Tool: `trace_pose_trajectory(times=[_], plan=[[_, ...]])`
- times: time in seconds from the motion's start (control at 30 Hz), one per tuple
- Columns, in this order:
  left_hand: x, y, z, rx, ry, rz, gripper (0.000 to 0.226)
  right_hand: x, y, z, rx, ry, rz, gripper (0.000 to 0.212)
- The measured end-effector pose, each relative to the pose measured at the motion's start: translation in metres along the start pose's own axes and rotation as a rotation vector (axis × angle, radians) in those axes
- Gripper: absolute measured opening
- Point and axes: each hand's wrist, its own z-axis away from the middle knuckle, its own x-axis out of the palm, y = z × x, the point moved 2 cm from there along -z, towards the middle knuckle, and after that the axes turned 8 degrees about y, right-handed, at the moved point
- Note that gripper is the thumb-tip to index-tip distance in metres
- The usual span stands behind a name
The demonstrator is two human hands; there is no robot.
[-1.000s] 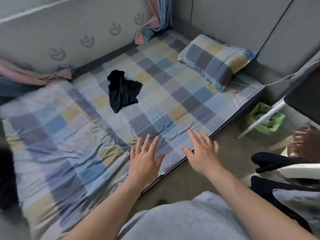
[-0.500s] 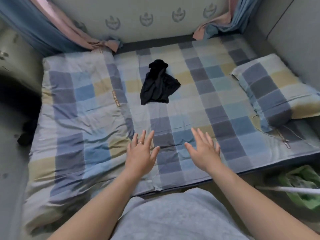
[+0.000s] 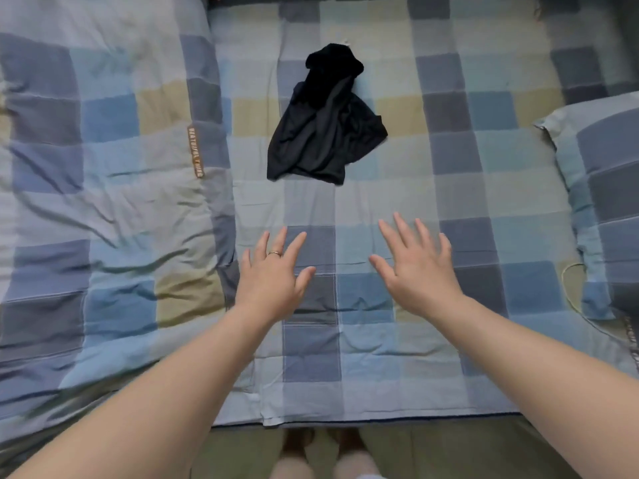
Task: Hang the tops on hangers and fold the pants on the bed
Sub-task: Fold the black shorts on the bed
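A crumpled black garment (image 3: 326,122) lies in a heap on the checked bed sheet (image 3: 460,188), toward the far middle of the bed. Both my arms reach out over the near half of the bed. My left hand (image 3: 273,278) has its fingers spread and holds nothing; a ring sits on one finger. My right hand (image 3: 416,267) is spread the same way, empty, about a hand's width to the right. Both hands are short of the garment, nearer to me. No hanger is in view.
A rumpled checked quilt (image 3: 103,188) covers the left half of the bed. A checked pillow (image 3: 605,181) lies at the right edge. The bed's near edge (image 3: 345,421) runs across the bottom, with the floor and my feet (image 3: 325,451) below it.
The view has swung to face the bed squarely and moved closer. Both hands stay spread and empty and now reach farther over the sheet toward the black garment.
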Motion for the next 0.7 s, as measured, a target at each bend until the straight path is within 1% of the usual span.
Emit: trace_pose_trajectory(times=[0.1, 0.2, 0.23, 0.33, 0.4, 0.43, 0.5, 0.53, 0.57, 0.67, 0.7], plan=[[0.054, -0.022, -0.077, 0.043, -0.021, -0.028, 0.066, 0.056, 0.009, -0.07, -0.034, 0.039, 0.05, 0.067], [0.116, -0.049, -0.148, 0.176, -0.056, -0.163, 0.067, 0.116, 0.014, -0.144, -0.066, 0.029, 0.063, 0.067], [0.134, -0.058, -0.172, 0.186, -0.07, -0.198, 0.068, 0.135, 0.015, -0.17, -0.09, 0.025, 0.068, 0.068], [0.174, -0.076, -0.244, 0.102, -0.069, -0.228, 0.073, 0.184, 0.016, -0.246, -0.145, 0.041, 0.064, 0.068], [0.186, -0.073, -0.291, 0.066, -0.002, -0.199, 0.078, 0.206, 0.015, -0.296, -0.152, 0.047, 0.038, 0.069], [0.186, -0.069, -0.309, 0.045, 0.045, -0.158, 0.079, 0.212, 0.014, -0.316, -0.155, 0.038, 0.027, 0.07], [0.189, -0.066, -0.351, -0.053, 0.117, -0.017, 0.078, 0.225, 0.012, -0.361, -0.131, 0.004, -0.012, 0.074], [0.191, -0.066, -0.369, -0.097, 0.146, 0.014, 0.076, 0.229, 0.012, -0.38, -0.11, 0.001, -0.022, 0.075], [0.192, -0.067, -0.385, -0.11, 0.171, -0.007, 0.071, 0.233, 0.011, -0.394, -0.092, 0.007, -0.013, 0.074], [0.191, -0.072, -0.415, -0.044, 0.253, -0.144, 0.041, 0.244, 0.008, -0.413, -0.072, 0.091, 0.08, 0.063], [0.19, -0.076, -0.418, -0.037, 0.272, -0.165, 0.037, 0.247, 0.006, -0.413, -0.085, 0.118, 0.112, 0.061]])
